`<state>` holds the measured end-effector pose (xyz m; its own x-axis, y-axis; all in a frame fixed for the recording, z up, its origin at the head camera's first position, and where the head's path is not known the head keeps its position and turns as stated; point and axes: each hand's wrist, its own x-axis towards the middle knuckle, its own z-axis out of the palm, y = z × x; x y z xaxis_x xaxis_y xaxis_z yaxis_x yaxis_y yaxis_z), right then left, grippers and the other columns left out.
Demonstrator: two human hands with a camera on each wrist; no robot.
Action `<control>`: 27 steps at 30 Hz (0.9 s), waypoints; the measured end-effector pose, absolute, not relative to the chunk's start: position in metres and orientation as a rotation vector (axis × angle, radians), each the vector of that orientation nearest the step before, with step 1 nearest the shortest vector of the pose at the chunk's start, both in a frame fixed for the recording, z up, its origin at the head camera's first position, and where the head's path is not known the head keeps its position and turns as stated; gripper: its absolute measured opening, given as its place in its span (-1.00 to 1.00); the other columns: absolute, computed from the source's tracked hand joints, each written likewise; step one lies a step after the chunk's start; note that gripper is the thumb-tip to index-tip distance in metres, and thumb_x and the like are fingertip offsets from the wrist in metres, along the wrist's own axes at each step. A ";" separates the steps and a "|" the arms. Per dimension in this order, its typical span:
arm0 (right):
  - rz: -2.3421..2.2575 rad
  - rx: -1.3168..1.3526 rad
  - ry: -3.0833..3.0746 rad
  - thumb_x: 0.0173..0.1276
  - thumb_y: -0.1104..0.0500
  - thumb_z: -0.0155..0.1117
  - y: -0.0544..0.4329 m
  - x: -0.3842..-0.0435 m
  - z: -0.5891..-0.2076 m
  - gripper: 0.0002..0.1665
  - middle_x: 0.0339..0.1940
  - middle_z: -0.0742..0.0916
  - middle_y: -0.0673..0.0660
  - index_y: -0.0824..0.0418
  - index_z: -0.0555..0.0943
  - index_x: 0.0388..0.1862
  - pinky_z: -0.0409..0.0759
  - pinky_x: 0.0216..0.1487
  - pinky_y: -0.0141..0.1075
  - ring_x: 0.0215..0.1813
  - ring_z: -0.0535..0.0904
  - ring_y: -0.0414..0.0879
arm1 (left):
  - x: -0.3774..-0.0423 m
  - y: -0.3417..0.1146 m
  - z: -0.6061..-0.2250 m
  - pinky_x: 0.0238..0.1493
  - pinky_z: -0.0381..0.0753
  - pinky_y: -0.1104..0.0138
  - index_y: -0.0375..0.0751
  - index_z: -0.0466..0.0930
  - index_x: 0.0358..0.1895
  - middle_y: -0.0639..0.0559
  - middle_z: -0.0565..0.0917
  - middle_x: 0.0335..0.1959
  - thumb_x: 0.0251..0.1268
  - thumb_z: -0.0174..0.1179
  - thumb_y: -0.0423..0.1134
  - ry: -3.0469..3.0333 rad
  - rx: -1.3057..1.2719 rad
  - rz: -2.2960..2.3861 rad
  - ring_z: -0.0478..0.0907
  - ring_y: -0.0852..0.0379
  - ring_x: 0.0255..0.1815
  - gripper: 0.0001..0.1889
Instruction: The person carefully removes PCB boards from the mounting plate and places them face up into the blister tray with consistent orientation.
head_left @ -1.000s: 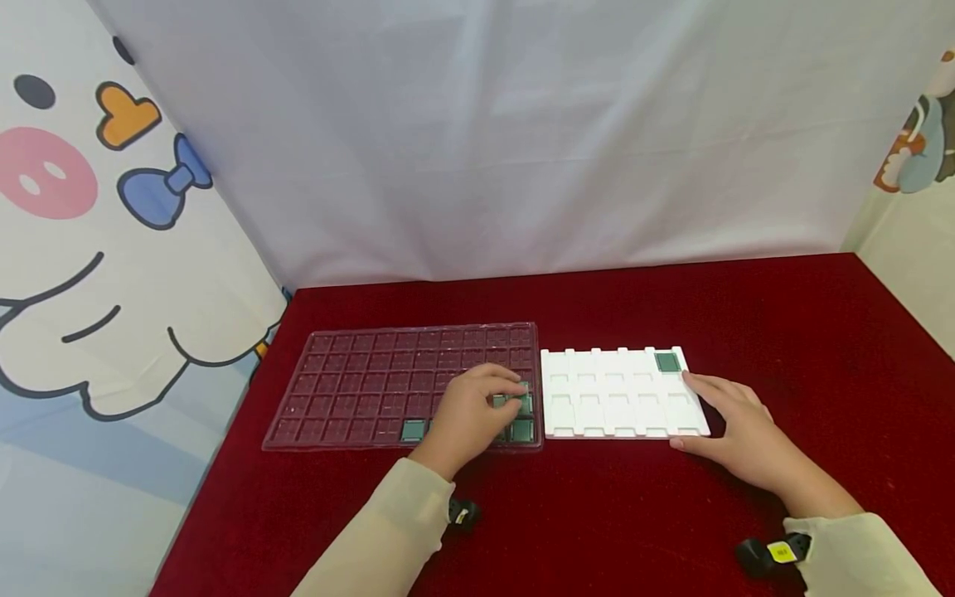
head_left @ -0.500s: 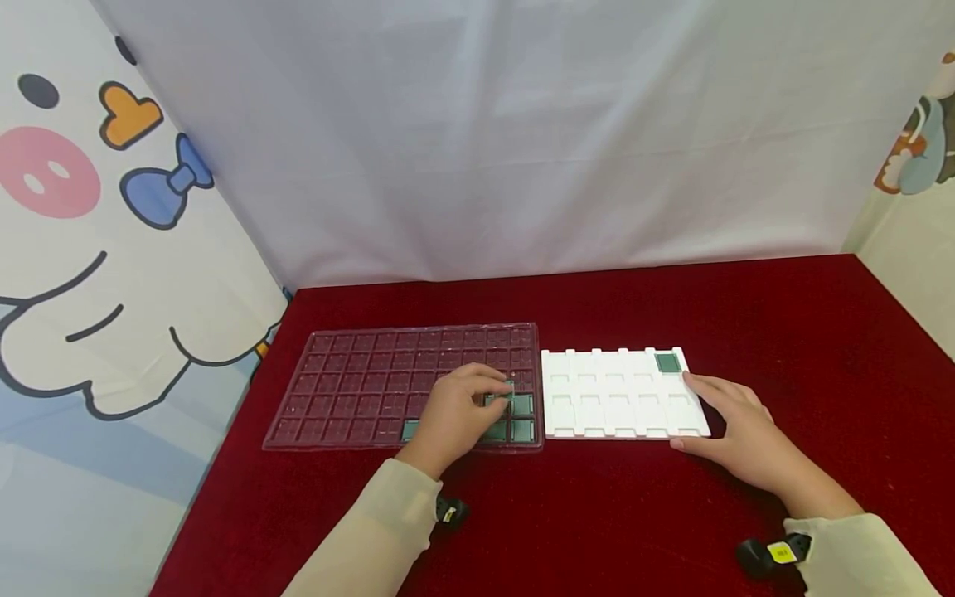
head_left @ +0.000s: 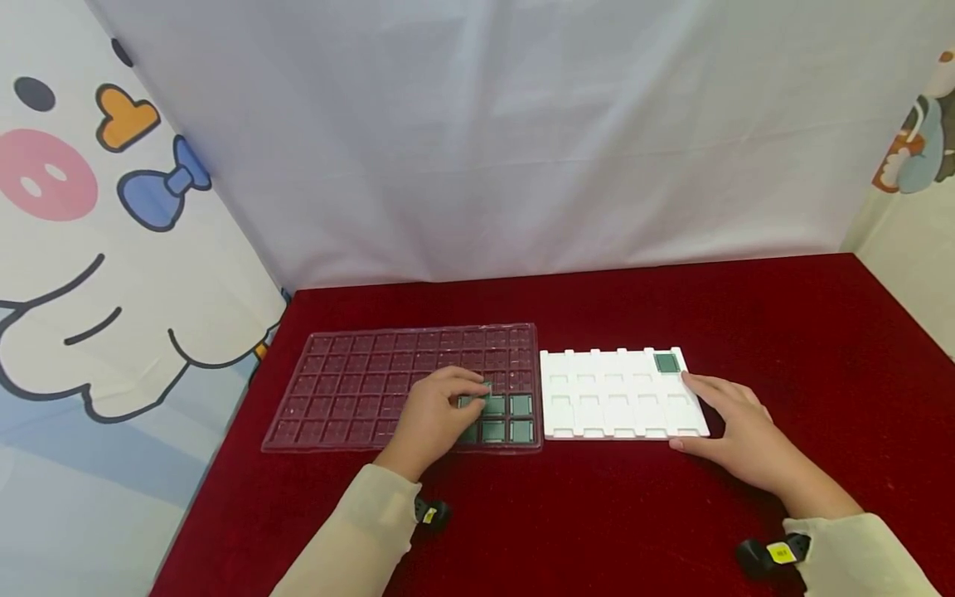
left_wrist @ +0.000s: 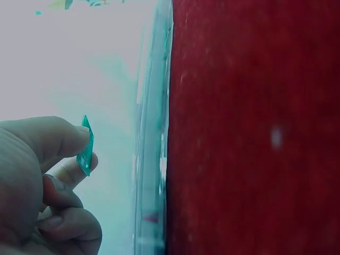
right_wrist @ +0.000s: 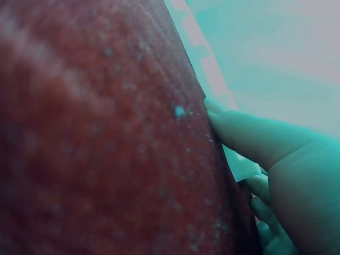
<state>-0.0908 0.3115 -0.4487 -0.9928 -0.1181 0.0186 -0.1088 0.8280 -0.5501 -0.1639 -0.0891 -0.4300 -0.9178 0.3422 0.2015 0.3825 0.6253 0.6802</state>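
In the head view, my left hand (head_left: pixel 429 413) is over the right half of a clear plastic tray (head_left: pixel 332 406) divided into small cells. Thumb and a finger pinch a thin green square chip (left_wrist: pixel 85 151), tilted on edge in the left wrist view. More green chips (head_left: pixel 521 431) lie in the tray's front right cells; my hand partly hides some. My right hand (head_left: pixel 753 435) touches the near right corner of a white slotted tray (head_left: pixel 615 398), thumb at its front edge, index finger along the right edge. One green chip (head_left: pixel 667 363) sits in that tray's far right slot.
Both trays lie side by side on a red cloth (head_left: pixel 597 514). A white curtain (head_left: pixel 522 149) hangs behind the table, and a cartoon-printed sheet (head_left: pixel 112 249) stands at the left.
My left hand has moved left across the clear tray with the pinched chip, uncovering chips at the tray's right end. The right hand has stayed at the white tray.
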 end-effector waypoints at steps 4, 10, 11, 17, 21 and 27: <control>-0.898 -0.186 2.988 0.15 -0.16 0.63 0.311 -0.091 -0.449 0.21 0.49 0.36 0.44 0.36 0.25 0.59 0.15 0.31 0.39 0.45 0.14 0.44 | -0.164 -0.096 -0.431 -0.25 0.57 0.28 -0.13 0.85 -0.08 0.13 0.70 0.06 0.31 0.41 -0.33 -2.783 -0.619 -1.195 0.53 0.17 -0.27 -0.83; -0.893 -0.182 2.988 0.14 -0.16 0.63 0.311 -0.091 -0.451 0.21 0.49 0.36 0.45 0.35 0.26 0.59 0.15 0.31 0.39 0.45 0.14 0.44 | -0.165 -0.104 -0.433 -0.26 0.57 0.29 -0.12 0.85 -0.08 0.13 0.71 0.06 0.31 0.41 -0.34 -2.802 -0.618 -1.173 0.52 0.21 -0.28 -0.84; -0.892 -0.182 2.989 0.14 -0.16 0.63 0.311 -0.091 -0.451 0.21 0.49 0.36 0.45 0.35 0.26 0.59 0.15 0.31 0.39 0.45 0.14 0.44 | -0.165 -0.105 -0.433 -0.25 0.58 0.29 -0.11 0.85 -0.08 0.13 0.71 0.06 0.31 0.41 -0.34 -2.806 -0.610 -1.172 0.53 0.22 -0.26 -0.84; -0.886 -0.181 2.992 0.14 -0.18 0.62 0.312 -0.092 -0.452 0.22 0.49 0.36 0.44 0.35 0.25 0.59 0.16 0.31 0.39 0.45 0.15 0.42 | -0.167 -0.113 -0.436 -0.09 0.65 0.22 -0.10 0.86 -0.11 0.15 0.72 0.04 0.28 0.43 -0.35 -2.802 -0.574 -1.169 0.64 0.17 -0.07 -0.84; -0.885 -0.183 2.993 0.15 -0.18 0.62 0.312 -0.092 -0.452 0.22 0.49 0.36 0.44 0.35 0.25 0.59 0.16 0.31 0.39 0.45 0.15 0.42 | -0.169 -0.117 -0.437 -0.01 0.67 0.19 -0.10 0.86 -0.12 0.14 0.72 0.04 0.26 0.44 -0.35 -2.794 -0.576 -1.150 0.66 0.12 0.02 -0.84; -0.890 -0.187 2.995 0.15 -0.17 0.62 0.312 -0.092 -0.451 0.21 0.49 0.36 0.44 0.36 0.26 0.58 0.17 0.31 0.38 0.45 0.15 0.43 | -0.170 -0.122 -0.437 0.00 0.66 0.18 -0.10 0.86 -0.11 0.13 0.72 0.05 0.26 0.44 -0.34 -2.805 -0.572 -1.142 0.66 0.12 0.02 -0.84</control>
<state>-0.0916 0.3120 -0.4511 -0.9928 -0.1176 0.0225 -0.1108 0.8310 -0.5451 -0.1701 -0.1219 -0.4365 -0.9294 0.3155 0.1917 0.3596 0.6567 0.6628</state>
